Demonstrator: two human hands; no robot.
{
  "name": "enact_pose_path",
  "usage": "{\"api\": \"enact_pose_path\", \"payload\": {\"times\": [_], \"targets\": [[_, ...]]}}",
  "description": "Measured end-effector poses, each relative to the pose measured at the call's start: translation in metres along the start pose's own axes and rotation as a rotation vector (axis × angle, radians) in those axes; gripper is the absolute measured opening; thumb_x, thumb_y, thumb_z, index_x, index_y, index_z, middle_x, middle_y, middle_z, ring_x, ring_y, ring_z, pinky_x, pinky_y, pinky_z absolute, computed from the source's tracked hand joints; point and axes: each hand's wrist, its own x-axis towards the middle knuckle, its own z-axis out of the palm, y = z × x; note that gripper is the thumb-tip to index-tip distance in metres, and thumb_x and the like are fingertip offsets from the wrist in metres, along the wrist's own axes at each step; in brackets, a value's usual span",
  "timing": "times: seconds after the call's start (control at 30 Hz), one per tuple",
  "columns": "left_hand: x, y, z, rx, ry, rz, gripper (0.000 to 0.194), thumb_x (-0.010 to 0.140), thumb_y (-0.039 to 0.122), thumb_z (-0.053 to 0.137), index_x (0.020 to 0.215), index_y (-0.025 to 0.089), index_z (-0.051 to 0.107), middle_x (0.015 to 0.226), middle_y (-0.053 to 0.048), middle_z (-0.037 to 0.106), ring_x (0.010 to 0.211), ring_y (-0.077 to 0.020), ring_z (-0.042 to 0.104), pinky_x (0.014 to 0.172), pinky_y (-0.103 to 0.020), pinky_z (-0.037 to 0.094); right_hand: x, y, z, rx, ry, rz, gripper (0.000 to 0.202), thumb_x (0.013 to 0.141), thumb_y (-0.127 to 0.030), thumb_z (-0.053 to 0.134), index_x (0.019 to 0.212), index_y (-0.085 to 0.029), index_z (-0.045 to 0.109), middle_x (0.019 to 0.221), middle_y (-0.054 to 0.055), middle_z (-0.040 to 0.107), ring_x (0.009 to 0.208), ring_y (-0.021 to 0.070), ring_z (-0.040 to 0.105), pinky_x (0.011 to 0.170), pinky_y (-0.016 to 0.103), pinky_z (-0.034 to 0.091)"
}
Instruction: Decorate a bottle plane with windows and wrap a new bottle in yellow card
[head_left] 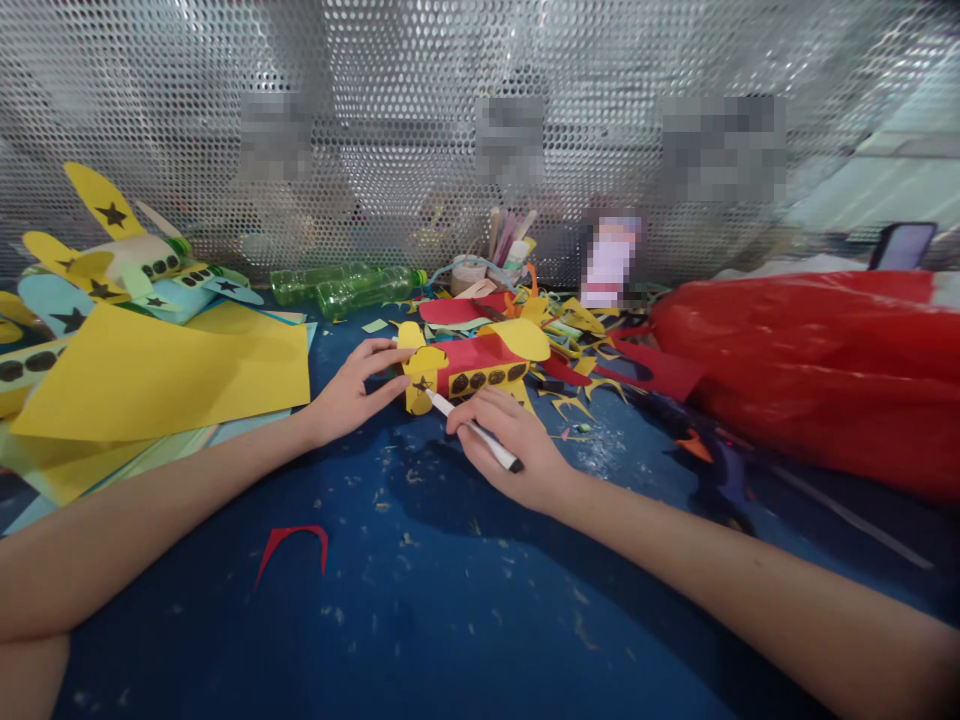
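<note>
A red and yellow paper airplane (484,365) lies on the blue table, with black oval windows drawn along its yellow side. The fingers and thumb of my left hand (349,388) are closed about the yellow tail at its left end. My right hand (517,445) grips a white marker (486,440) with a black end. The marker's tip touches the yellow tail flap beside a small dark star (421,384).
Finished paper planes (150,265) and yellow paper sheets (172,370) lie at left. Green bottles (367,292), paper scraps (574,325) and a phone (609,262) are behind the airplane. A red plastic bag (817,370) fills the right; a red scrap (296,535) lies in front.
</note>
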Motion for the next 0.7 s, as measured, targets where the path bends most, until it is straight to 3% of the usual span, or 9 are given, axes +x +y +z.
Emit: {"api": "enact_pose_path", "payload": {"times": [0.7], "targets": [[0.0003,0.0005,0.0,0.006,0.0,0.004,0.044,0.091,0.056,0.044,0.12,0.026,0.057,0.124,-0.006,0.05,0.121,-0.0206,0.047,0.107,-0.041,0.038,-0.0007,-0.0002,0.0003,-0.004,0.0,0.012,0.014,0.089,-0.013,0.044,0.084,-0.022,0.053,0.076,0.002,0.061,0.074,0.0173,0.053,0.07,0.032,0.04]]}}
